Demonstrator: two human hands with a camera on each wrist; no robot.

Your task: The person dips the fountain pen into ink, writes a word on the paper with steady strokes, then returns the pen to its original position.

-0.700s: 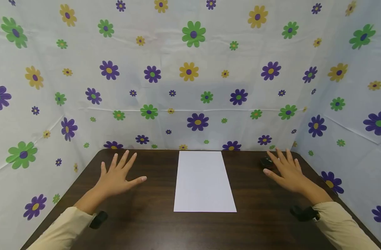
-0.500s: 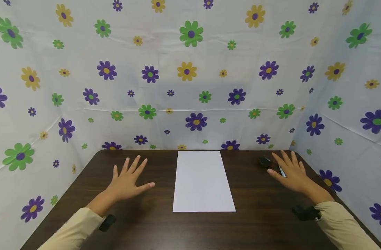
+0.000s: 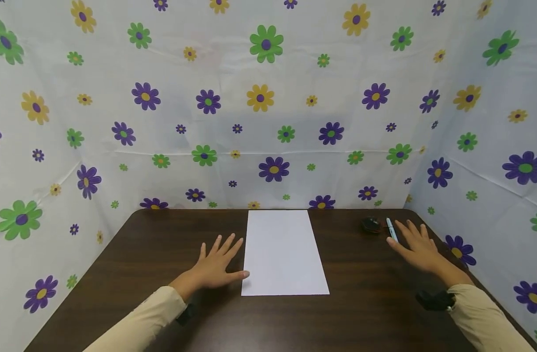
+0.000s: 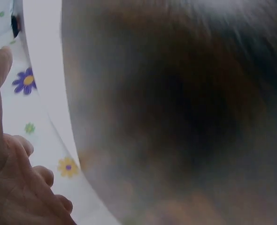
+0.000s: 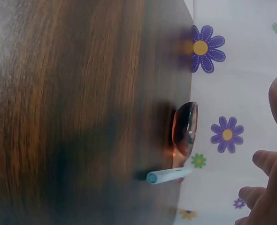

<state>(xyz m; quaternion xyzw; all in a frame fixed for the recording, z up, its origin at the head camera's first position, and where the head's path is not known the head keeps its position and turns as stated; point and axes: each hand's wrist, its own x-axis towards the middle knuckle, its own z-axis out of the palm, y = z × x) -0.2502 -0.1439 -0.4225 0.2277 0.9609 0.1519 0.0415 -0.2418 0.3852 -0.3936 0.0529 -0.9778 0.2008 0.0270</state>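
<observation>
A: Quick status, pls. How far along?

B: Early, I'd say. The paper lies flat in the middle of the table, far end at its back edge, no marks that I can see. The pen is far right, lying down, not picked up.

A: Fingers?

B: L hand: spread wide, holding 0 things. Thumb tip overlaps the paper's left edge in the head view; can't tell if it's touching or just above. R hand: also spread, nothing in it. Thumb tip lines up w/ the pen's near end from above, but the R wrist view shows a gap, so they're apart.

A: So done vs. remaining?

B: Done: paper's laid out, pen's w/in reach. Remaining, AFAICT: any actual handling of those 2.

A: Containers?

B: No containers in any of the 3 views, so no contents to report. There's 1 dark rounded thing just left of the pen; can't ID it for sure.

A: Backdrop?

B: Flowered cloth, behind & at the sides.
</observation>
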